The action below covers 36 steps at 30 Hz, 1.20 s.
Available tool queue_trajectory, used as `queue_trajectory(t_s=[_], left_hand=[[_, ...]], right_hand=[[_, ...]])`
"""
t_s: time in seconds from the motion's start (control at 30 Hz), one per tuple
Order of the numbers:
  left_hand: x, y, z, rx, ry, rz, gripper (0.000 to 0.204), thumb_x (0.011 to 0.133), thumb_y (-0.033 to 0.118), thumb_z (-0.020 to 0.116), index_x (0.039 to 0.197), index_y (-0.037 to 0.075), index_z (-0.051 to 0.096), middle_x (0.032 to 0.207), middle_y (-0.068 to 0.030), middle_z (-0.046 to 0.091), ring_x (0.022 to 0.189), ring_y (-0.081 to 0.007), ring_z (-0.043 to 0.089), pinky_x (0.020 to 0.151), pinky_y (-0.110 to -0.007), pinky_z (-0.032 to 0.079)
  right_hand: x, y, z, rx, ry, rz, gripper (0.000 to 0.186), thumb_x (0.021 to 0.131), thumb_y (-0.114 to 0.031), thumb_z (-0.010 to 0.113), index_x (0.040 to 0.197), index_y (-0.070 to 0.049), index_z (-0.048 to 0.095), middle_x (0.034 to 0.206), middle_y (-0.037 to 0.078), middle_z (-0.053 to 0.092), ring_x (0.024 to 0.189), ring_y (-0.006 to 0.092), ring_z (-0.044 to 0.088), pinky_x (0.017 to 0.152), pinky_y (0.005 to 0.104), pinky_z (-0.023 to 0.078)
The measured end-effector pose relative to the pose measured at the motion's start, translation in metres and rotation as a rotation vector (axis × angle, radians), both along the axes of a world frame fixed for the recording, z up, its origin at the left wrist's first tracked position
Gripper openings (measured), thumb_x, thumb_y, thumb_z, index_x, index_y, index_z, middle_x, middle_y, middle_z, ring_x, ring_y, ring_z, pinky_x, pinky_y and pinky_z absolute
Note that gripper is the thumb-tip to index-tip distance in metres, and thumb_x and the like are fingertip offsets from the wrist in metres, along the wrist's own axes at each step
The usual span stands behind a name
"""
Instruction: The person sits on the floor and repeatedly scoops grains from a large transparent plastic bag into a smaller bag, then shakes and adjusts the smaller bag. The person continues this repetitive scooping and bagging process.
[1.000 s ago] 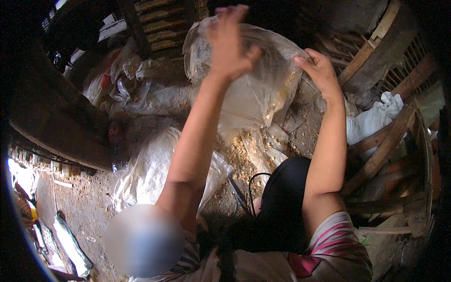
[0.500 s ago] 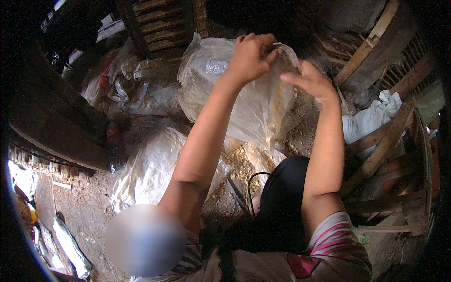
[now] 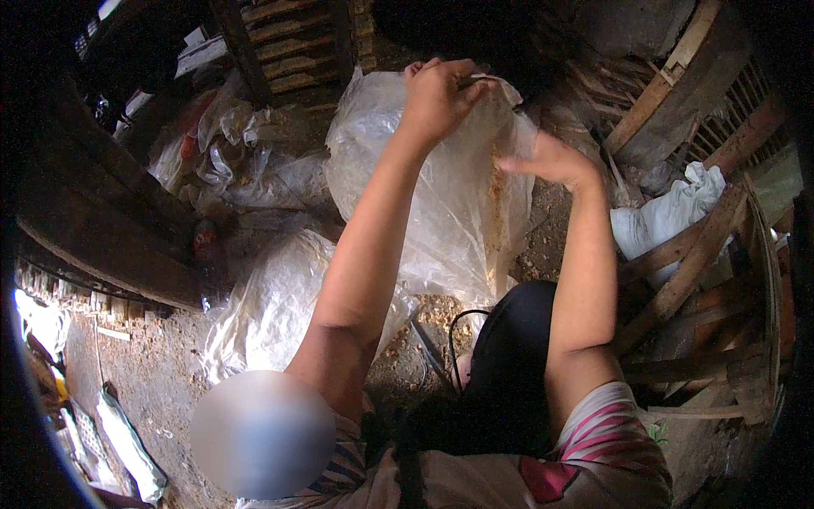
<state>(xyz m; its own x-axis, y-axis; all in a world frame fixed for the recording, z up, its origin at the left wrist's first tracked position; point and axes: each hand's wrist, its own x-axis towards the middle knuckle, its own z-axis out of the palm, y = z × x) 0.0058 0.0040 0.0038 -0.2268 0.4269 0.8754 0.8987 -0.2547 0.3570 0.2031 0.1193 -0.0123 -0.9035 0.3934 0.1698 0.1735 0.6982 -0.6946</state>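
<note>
A large clear plastic bag (image 3: 441,212), streaked with yellowish-brown dirt, hangs in front of me with its lower end near my knee. My left hand (image 3: 443,97) is closed on the bag's top edge. Beside the bag's right side is my right hand (image 3: 555,159), its thumb stretched out against the plastic and its fingers blurred by motion. A second crumpled clear plastic bag (image 3: 275,297) lies on the ground left of my left forearm. Yellowish crumbs (image 3: 437,314) are scattered on the ground below the held bag.
A heap of plastic bags (image 3: 246,161) lies at the far left. Closer in, a bottle (image 3: 206,254) stands by a dark curved wooden edge (image 3: 110,263). To the right are a white sack (image 3: 666,216) and leaning timber (image 3: 687,263). My dark-clad knee (image 3: 513,331) is below the bag.
My left hand has shifted slightly left with the bag's top edge. My right hand has moved down and a little left along the bag's side. The bag hangs straighter and lower.
</note>
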Motion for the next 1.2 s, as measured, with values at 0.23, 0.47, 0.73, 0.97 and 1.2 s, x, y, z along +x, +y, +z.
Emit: queue_trajectory(t_s=[0.23, 0.47, 0.73, 0.97, 1.2], left_hand=[[0.003, 0.010, 0.003, 0.003, 0.046, 0.022, 0.022, 0.081, 0.037, 0.072, 0.086, 0.016, 0.071, 0.075, -0.0076, 0.067, 0.084, -0.0283, 0.059, 0.088, -0.046, 0.034], [-0.005, 0.001, 0.006, 0.035, -0.015, 0.046, 0.022, 0.081, 0.036, 0.072, 0.087, 0.015, 0.069, 0.075, -0.0060, 0.067, 0.083, -0.0293, 0.059, 0.088, -0.046, 0.034], [0.003, 0.002, 0.017, 0.114, 0.084, 0.132, 0.018, 0.079, 0.029, 0.074, 0.085, 0.014, 0.066, 0.076, -0.0050, 0.067, 0.085, -0.0298, 0.060, 0.090, -0.048, 0.035], [-0.001, -0.005, 0.022, 0.198, 0.037, 0.104, 0.017, 0.078, 0.026, 0.074, 0.089, 0.014, 0.067, 0.077, -0.0051, 0.067, 0.084, -0.0282, 0.060, 0.091, -0.048, 0.035], [0.000, -0.008, 0.025, 0.192, 0.001, 0.144, 0.016, 0.079, 0.025, 0.073, 0.089, 0.013, 0.066, 0.075, -0.0050, 0.066, 0.082, -0.0277, 0.059, 0.092, -0.045, 0.034]], right_hand=[[-0.028, 0.011, -0.023, -0.097, -0.037, -0.293, 0.050, 0.083, -0.033, 0.074, 0.115, 0.003, 0.063, 0.102, 0.013, 0.069, 0.098, 0.0193, 0.062, 0.091, 0.0307, 0.045], [-0.009, 0.019, -0.019, -0.035, -0.132, -0.143, 0.061, 0.077, -0.043, 0.076, 0.114, 0.004, 0.063, 0.109, 0.019, 0.068, 0.099, 0.0283, 0.066, 0.088, 0.0396, 0.050], [-0.024, 0.032, -0.050, 0.031, -0.224, -0.152, 0.065, 0.080, -0.042, 0.075, 0.118, 0.007, 0.057, 0.109, 0.017, 0.068, 0.102, 0.0253, 0.062, 0.091, 0.0362, 0.046], [-0.016, 0.043, -0.052, -0.220, -0.057, -0.139, 0.059, 0.077, -0.042, 0.077, 0.109, 0.005, 0.064, 0.103, 0.016, 0.069, 0.098, 0.0232, 0.064, 0.086, 0.0339, 0.048], [-0.028, 0.019, -0.049, 0.000, -0.179, -0.155, 0.058, 0.077, -0.039, 0.078, 0.112, 0.005, 0.063, 0.107, 0.014, 0.069, 0.100, 0.0241, 0.063, 0.089, 0.0333, 0.047]])
